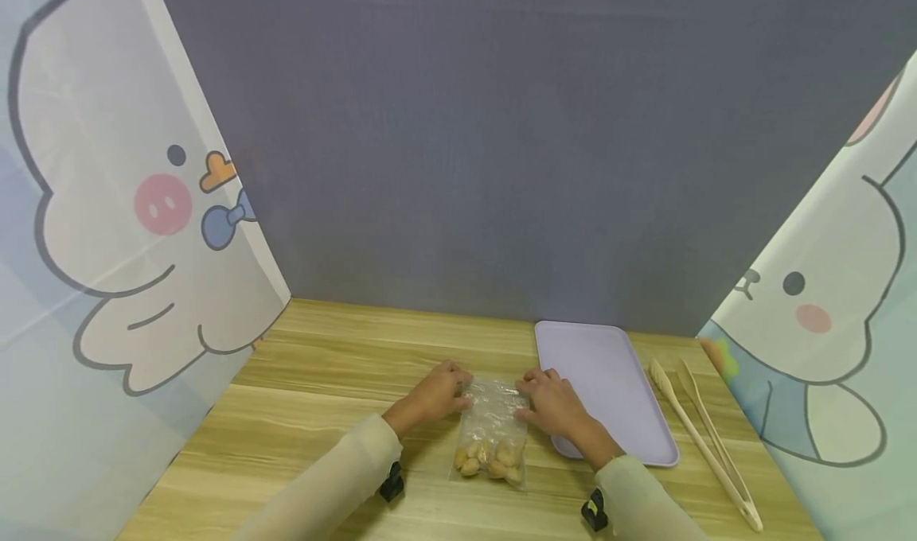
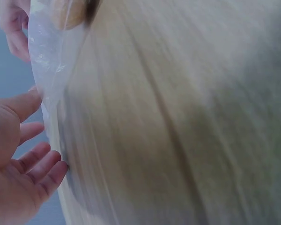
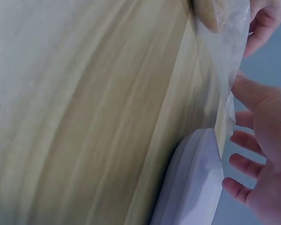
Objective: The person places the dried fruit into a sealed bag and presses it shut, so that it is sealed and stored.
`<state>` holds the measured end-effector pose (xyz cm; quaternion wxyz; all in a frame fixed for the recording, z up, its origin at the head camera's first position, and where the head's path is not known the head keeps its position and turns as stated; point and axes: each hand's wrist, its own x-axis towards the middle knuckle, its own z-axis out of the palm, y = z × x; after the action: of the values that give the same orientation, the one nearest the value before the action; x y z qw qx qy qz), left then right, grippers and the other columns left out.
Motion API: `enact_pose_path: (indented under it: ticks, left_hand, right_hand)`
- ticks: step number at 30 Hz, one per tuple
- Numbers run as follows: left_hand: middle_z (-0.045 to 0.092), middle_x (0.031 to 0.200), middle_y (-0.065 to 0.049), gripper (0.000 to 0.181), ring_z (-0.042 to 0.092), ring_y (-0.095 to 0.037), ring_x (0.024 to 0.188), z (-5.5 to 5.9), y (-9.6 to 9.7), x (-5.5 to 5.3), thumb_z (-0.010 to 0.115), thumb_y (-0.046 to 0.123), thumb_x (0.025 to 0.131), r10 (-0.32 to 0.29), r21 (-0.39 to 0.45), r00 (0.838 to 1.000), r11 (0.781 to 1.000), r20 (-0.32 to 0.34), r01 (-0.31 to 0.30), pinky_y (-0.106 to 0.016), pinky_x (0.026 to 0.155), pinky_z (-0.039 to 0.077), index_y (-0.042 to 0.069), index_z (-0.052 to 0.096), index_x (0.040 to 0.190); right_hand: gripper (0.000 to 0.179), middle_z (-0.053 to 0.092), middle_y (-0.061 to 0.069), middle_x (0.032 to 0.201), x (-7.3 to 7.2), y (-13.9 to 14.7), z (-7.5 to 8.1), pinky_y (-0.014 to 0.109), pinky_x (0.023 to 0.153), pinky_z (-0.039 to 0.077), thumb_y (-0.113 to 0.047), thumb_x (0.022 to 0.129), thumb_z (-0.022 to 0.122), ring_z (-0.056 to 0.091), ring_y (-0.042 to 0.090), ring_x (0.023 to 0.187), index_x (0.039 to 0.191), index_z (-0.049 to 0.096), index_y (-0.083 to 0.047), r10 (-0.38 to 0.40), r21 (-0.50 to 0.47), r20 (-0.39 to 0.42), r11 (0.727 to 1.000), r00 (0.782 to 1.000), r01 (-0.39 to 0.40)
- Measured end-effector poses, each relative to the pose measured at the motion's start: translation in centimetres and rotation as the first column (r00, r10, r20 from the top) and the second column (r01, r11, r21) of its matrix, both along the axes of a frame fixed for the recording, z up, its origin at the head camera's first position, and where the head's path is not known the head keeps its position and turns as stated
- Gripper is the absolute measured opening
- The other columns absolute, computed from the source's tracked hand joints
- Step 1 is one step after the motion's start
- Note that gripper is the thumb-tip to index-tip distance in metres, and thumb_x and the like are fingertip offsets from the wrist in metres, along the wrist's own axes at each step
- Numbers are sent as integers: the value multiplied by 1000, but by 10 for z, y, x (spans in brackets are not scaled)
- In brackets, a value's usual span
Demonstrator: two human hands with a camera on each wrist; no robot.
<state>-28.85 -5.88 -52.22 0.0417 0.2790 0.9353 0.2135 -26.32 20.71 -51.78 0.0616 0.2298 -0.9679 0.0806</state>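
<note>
A clear plastic bag (image 1: pixel 494 414) lies on the table between both hands, several tan rounded pieces (image 1: pixel 505 460) gathered at its near end. At the bag's left edge, my left hand (image 1: pixel 437 394) has its thumb and fingertips by the upper part, thumb and forefinger spread apart. Opposite it, my right hand (image 1: pixel 555 404) reaches the right edge in the same way. In the left wrist view the thumb (image 2: pixel 25 104) meets the film, while the other fingers are loosely bent. The right wrist view shows the thumb (image 3: pixel 248 91) against the film, the remaining fingers spaced apart.
A pale purple tray (image 1: pixel 602 382) lies right of the bag, partly behind my right hand and forearm. Further right are long light-coloured tongs (image 1: pixel 705 437). A grey partition (image 1: pixel 458 143) closes off the back, and printed cartoon panels stand at both sides.
</note>
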Motion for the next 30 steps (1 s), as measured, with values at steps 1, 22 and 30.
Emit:
enact_pose_path:
  ticks: [1,22,30]
  left_hand:
    - [58,138,-11,53,56,-28,125,-1,0,0,74,34,94,-4,-10,1000,1000,-7,4,-40,102,53,9,62,139]
    - [64,129,-3,56,57,-22,121,-2,-1,3,73,46,91,-73,-231,987,972,-143,38,-38,106,47,15,65,137]
    - [63,129,-3,57,57,-22,118,-2,2,1,73,48,90,-68,-261,989,965,-131,32,-38,102,49,18,65,138]
  right_hand:
    - [53,65,10,129,0,0,-1,52,84,51,-43,86,79,57,36,116,128,71,-11,0,8,10,1000,1000,0]
    - [58,60,7,137,-3,2,-10,50,89,43,-52,92,68,48,37,127,138,65,-17,16,62,92,998,996,-22]
    - [55,59,7,136,-3,1,-11,50,88,41,-49,94,68,48,38,125,139,64,-17,2,65,102,998,995,-9]
